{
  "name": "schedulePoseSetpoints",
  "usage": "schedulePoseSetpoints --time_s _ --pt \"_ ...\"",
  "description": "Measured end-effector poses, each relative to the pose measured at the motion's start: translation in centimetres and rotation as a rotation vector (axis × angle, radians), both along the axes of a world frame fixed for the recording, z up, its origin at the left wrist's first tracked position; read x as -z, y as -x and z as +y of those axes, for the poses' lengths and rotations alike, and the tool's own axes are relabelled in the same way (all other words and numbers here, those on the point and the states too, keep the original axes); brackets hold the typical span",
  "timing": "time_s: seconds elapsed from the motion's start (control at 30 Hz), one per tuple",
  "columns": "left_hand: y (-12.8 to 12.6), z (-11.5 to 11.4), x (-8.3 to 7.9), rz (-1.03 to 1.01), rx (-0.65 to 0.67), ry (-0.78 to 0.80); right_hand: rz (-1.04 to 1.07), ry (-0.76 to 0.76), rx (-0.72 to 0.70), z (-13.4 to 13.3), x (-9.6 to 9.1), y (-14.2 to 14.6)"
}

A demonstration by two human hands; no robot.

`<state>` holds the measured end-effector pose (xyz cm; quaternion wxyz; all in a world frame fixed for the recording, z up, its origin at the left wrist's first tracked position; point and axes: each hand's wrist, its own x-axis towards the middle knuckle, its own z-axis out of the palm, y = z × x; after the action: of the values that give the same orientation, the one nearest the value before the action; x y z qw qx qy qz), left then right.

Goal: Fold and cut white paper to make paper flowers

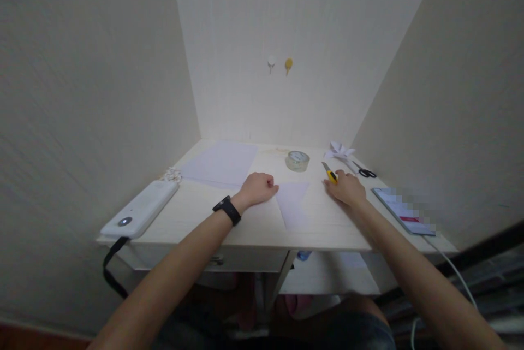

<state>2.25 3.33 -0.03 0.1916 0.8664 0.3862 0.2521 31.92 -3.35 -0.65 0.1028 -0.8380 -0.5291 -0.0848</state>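
My right hand [347, 188] is closed around a yellow utility knife [331, 177]. Its blade is out and points up and to the left, above the desk top. Left of it, a small white paper piece [292, 203] with a slanted left edge lies flat on the desk. My left hand [257, 188], with a black watch on the wrist, rests at that edge with its fingers curled into a loose fist. No object shows in it, and its thumb side touches or nearly touches the paper. A roll of clear tape [297, 161] lies beyond, between the hands.
Larger white paper sheets [223, 163] lie at the back left. A white device with a strap [141, 211] lies along the left edge. On the right are a folded paper pinwheel shape [339, 150], black-handled scissors [367, 173] and a cabled phone [403, 212]. Walls enclose the desk.
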Motion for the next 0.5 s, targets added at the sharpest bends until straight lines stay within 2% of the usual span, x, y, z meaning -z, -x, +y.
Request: schedulePoseSetpoints --time_s 0.03,0.1,0.17,0.23,0.37,0.5 --pt "-0.2 -0.3 0.0 0.008 0.039 -0.136 -0.004 0.012 -0.003 -0.1 0.0 0.2" --pt "-0.5 -0.8 0.2 0.024 0.201 -0.290 -0.026 0.021 -0.009 -0.3 0.1 0.5" --pt "-0.8 -1.1 0.4 0.071 0.344 -0.341 -0.063 0.007 -0.011 -0.3 0.2 0.8" --pt "-0.9 -1.3 0.8 0.153 0.408 -0.347 -0.097 -0.021 -0.005 -0.4 0.4 1.1" --pt "-0.8 -1.2 1.1 0.284 0.407 -0.341 -0.099 -0.045 0.016 -0.3 0.7 1.5" --pt "-0.4 -1.3 0.4 0.285 0.301 -0.381 -0.110 -0.103 0.070 -1.0 0.3 0.7"
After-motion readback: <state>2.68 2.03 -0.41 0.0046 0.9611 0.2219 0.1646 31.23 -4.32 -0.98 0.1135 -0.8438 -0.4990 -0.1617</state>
